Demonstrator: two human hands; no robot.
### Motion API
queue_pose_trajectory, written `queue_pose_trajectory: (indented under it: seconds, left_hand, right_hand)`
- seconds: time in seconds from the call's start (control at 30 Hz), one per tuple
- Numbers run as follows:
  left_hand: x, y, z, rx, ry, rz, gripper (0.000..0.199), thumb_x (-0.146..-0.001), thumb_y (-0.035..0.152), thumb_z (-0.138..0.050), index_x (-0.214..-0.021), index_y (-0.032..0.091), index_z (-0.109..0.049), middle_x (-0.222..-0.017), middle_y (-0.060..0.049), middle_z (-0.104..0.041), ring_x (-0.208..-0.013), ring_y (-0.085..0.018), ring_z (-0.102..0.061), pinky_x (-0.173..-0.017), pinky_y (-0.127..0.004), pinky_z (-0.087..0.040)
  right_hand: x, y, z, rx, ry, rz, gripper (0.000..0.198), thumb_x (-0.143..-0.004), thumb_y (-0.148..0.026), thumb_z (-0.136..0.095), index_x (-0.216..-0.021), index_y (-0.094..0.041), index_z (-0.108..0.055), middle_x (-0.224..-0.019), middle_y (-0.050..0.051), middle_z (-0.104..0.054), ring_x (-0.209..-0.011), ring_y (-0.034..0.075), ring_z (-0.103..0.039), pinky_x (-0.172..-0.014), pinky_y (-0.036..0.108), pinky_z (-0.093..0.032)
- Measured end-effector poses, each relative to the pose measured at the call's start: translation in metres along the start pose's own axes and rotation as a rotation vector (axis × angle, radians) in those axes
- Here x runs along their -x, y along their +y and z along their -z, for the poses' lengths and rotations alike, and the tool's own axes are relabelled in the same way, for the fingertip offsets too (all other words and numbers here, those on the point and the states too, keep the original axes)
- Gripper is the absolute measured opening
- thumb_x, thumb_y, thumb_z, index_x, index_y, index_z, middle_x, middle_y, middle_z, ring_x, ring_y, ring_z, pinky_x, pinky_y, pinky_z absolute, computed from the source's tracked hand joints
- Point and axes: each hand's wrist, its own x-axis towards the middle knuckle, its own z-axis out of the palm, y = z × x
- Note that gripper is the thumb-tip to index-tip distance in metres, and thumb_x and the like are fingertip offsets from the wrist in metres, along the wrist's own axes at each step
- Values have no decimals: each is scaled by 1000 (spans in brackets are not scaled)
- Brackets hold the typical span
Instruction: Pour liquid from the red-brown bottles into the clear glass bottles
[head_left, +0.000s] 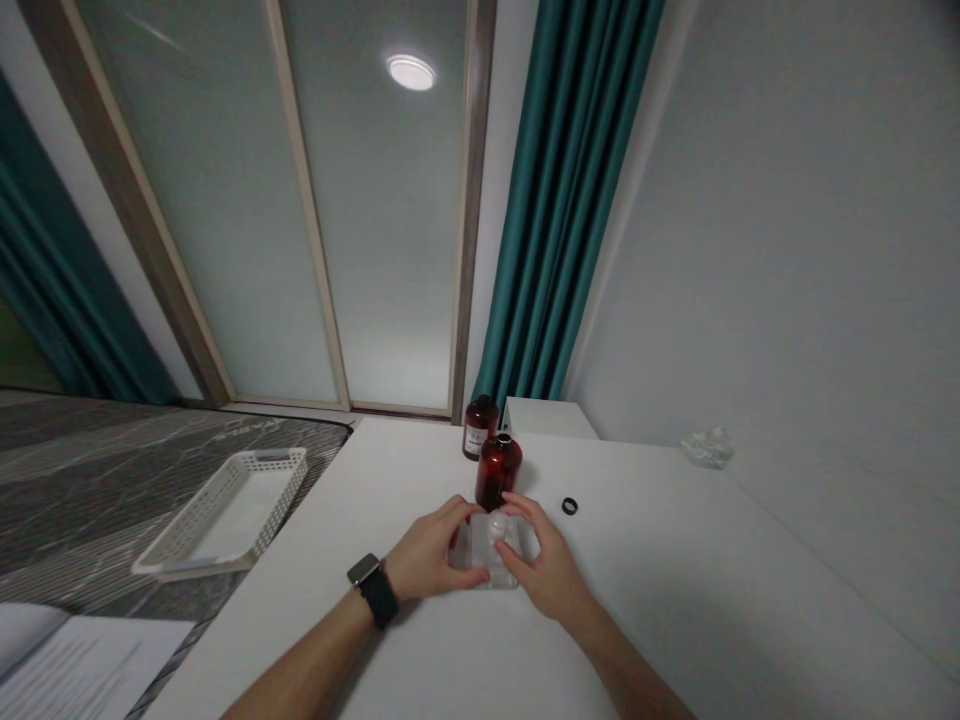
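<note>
A clear, box-shaped container [501, 577] lies on the white table between my hands. My left hand [435, 550], with a dark watch on its wrist, curls around the container's left side, thumb along the near edge. Over its right side, my right hand [553, 568] has thumb and index finger around a small, clear rounded piece [497, 525]; its exact kind is too blurred to name. Just beyond the container stands an amber bottle [499, 472], its neck showing no cap. Behind that one is a second amber bottle [480, 430] with a dark cap and a pale label.
A black ring [570, 506] lies right of the bottles. Crumpled clear plastic [707, 447] sits by the wall. Behind the table is a white box-like piece [547, 417]. Lower, at left, are a white perforated basket [255, 548] and printed pages [97, 665].
</note>
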Motion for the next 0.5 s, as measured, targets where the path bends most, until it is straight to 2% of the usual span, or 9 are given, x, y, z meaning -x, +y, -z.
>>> queue_pose_trajectory:
  seconds: [0.07, 0.17, 0.23, 0.33, 0.5]
  left_hand:
    - [1, -1, 2, 39, 8, -27, 72, -69, 32, -79, -132, 22, -45, -112, -6, -57, -89, -21, -58, -79, -34, -51]
    - [3, -1, 6, 89, 70, -147, 83, -75, 35, -76, -145, 25, -34, -125, -11, -51, -111, -29, -52, -96, -45, -46]
    - [4, 0, 7, 83, 122, -219, 72, -83, 36, -67, -146, 27, -35, -133, -13, -45, -122, -31, -45, -103, -50, -40]
    - [5, 2, 6, 46, 165, -251, 51, -92, 36, -55, -142, 29, -44, -137, -13, -41, -126, -32, -41, -105, -51, -38]
    - [3, 3, 2, 37, 162, -249, 44, -96, 35, -47, -139, 28, -50, -138, -12, -41, -128, -32, -38, -108, -52, -36]
  right_hand:
    - [0, 2, -3, -15, 23, -23, 54, -81, -19, -64, -132, -25, -51, -110, 6, -66, -106, 25, -63, -97, 42, -48]
    - [-1, 3, -7, -27, 55, -36, 55, -80, -21, -64, -133, -24, -49, -107, 6, -65, -103, 24, -63, -96, 41, -48]
    - [-2, 1, -9, -32, 59, -36, 55, -80, -21, -64, -133, -24, -49, -107, 6, -65, -103, 23, -63, -96, 41, -49]
    - [-2, -1, -10, -27, 55, -44, 56, -80, -21, -65, -133, -24, -48, -107, 6, -64, -102, 23, -63, -97, 41, -48]
    - [0, -4, -6, -66, -5, -19, 62, -81, -18, -60, -139, -26, -40, -121, 8, -61, -116, 24, -59, -105, 42, -43]
